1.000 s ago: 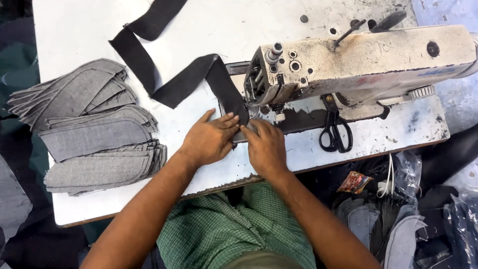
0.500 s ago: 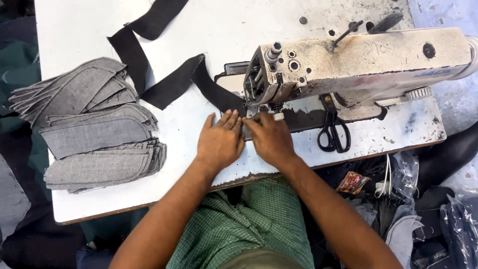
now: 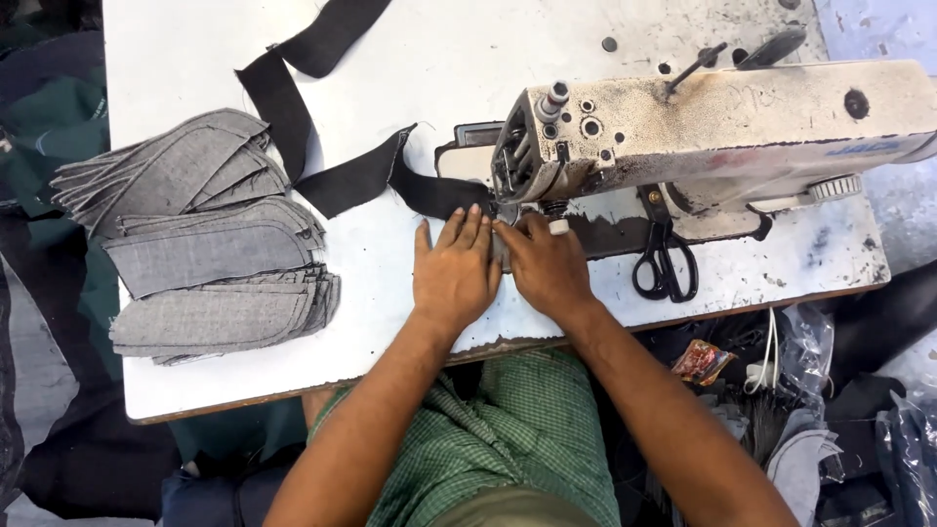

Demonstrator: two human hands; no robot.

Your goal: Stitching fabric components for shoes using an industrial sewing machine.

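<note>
— What is lying under the hands?

— A long black woven fabric strap (image 3: 356, 181) is running across the white-topped bench (image 3: 439, 59), folding back on itself in a zigzag and ending at the needle of the worn cream metal sewing machine (image 3: 722, 127).

— How are the hands sitting?

— The left hand (image 3: 454, 273) is lying flat, fingers straight and close together, pressing down on the strap's end. The right hand (image 3: 547, 268) is lying just beside it, touching it, fingers pointing toward the needle; whether they are pinching anything, I cannot tell.

— Anything else nearby?

— Stacks of grey woven fabric pieces (image 3: 205, 254) are sitting at the left, and black-handled scissors (image 3: 664, 263) are lying under the machine's arm.
</note>
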